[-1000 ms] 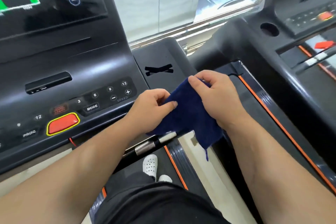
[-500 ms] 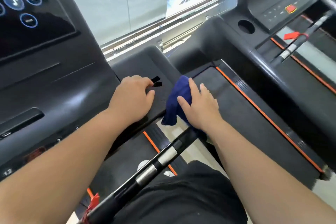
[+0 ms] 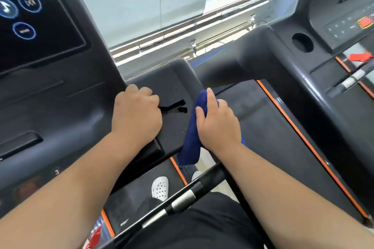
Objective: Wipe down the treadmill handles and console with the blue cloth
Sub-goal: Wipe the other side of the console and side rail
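Observation:
A dark blue cloth (image 3: pixel 191 137) is bunched under my right hand (image 3: pixel 217 123), which presses it against the right edge of the black side tray (image 3: pixel 172 87) of the treadmill. The cloth's lower end hangs off the tray's edge. My left hand (image 3: pixel 135 115) rests as a loose fist on the same tray, left of a black X-shaped slot (image 3: pixel 176 107), with nothing seen in it. The console (image 3: pixel 50 91) with its dark touch screen (image 3: pixel 36 16) fills the left side. A black handlebar with silver grip sensors (image 3: pixel 182 200) runs diagonally below my arms.
A second treadmill stands to the right, with a cup hole (image 3: pixel 302 42), a keypad with a red button (image 3: pixel 365 21) and an orange-edged belt (image 3: pixel 283 127). A window rail (image 3: pixel 182 32) runs behind. My white shoe (image 3: pixel 159 188) stands on the belt below.
My view swung right and down. My left hand let go of the cloth and settled on the side tray. My right hand carried the cloth onto the tray's right edge.

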